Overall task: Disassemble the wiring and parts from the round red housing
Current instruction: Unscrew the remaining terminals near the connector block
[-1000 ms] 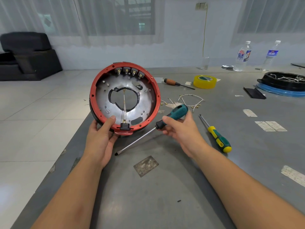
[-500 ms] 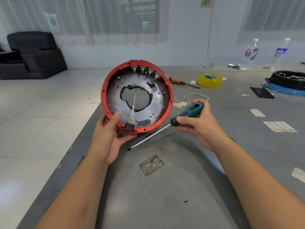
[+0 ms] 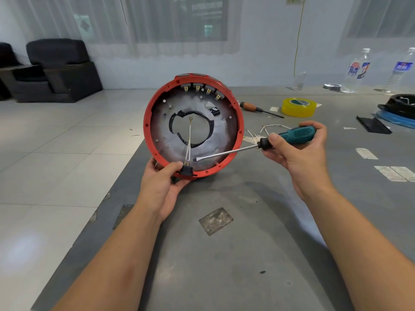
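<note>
The round red housing (image 3: 238, 122) stands tilted on its edge, open side toward me, with a grey metal plate inside. My left hand (image 3: 162, 185) grips its lower rim, thumb beside a black connector (image 3: 186, 170). Thin white wires (image 3: 189, 142) run up from that connector into the plate's middle hole. Several switch terminals (image 3: 202, 89) sit along the upper inner rim. My right hand (image 3: 298, 153) holds a teal-handled flat screwdriver (image 3: 294, 134); its blade tip lies inside the housing just right of the connector.
On the grey table: loose removed wires (image 3: 265, 129) behind the screwdriver, a wooden-handled screwdriver (image 3: 258, 108), a yellow tape roll (image 3: 297, 106), two water bottles (image 3: 357, 70), a black lid on a blue ring (image 3: 399, 108), a black strip (image 3: 372, 125). The table's left edge drops to tiled floor.
My right hand has swung the screwdriver up from the table so its tip now sits inside the housing by the connector. The housing is slightly more to the right.
</note>
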`<action>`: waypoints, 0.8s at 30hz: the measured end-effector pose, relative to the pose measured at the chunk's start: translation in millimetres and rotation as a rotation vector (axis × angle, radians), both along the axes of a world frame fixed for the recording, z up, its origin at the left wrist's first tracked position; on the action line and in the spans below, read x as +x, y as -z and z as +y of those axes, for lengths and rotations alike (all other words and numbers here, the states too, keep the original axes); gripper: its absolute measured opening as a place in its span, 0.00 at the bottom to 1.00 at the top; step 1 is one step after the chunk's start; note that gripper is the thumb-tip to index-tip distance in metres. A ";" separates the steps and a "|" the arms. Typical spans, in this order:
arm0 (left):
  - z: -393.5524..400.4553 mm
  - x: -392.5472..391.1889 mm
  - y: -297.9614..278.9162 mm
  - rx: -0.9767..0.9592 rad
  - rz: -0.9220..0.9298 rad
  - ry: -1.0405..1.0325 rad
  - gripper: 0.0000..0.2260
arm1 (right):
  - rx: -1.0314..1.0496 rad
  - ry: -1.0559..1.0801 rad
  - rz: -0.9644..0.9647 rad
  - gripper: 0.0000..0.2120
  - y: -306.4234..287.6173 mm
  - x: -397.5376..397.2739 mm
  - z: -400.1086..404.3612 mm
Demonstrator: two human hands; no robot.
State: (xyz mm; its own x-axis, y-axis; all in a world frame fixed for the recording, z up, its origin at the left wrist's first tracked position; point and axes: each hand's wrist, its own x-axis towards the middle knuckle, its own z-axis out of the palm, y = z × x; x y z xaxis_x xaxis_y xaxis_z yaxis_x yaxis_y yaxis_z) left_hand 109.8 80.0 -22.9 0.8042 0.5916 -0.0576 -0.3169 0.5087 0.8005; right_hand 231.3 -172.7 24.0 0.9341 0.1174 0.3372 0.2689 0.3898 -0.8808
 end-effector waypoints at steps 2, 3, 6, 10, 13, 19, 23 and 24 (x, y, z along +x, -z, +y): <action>-0.6 0.1 0.7 0.012 -0.002 0.007 0.16 | -0.029 0.015 0.015 0.30 1.5 0.0 0.9; -0.8 0.2 1.2 0.013 -0.004 0.005 0.17 | -0.039 0.017 0.019 0.30 2.5 0.0 1.7; -1.2 0.1 1.8 -0.007 -0.008 -0.013 0.25 | -0.065 0.027 0.028 0.30 4.3 -0.9 5.1; -1.4 -0.6 1.7 -0.026 -0.013 -0.021 0.25 | -0.079 0.041 0.053 0.30 3.4 -2.4 7.1; -1.5 -1.1 1.5 -0.027 -0.015 -0.019 0.26 | -0.096 0.050 0.080 0.30 2.9 -2.6 6.3; -2.6 -1.3 1.8 0.008 0.013 -0.025 0.30 | -0.140 0.068 0.107 0.30 3.3 1.1 4.9; -3.7 -1.4 1.7 0.072 0.031 -0.001 0.27 | -0.192 0.091 0.099 0.33 -0.5 5.8 5.2; -3.9 -1.1 2.1 0.087 0.032 -0.002 0.26 | -0.207 0.091 0.095 0.34 -2.0 7.3 5.7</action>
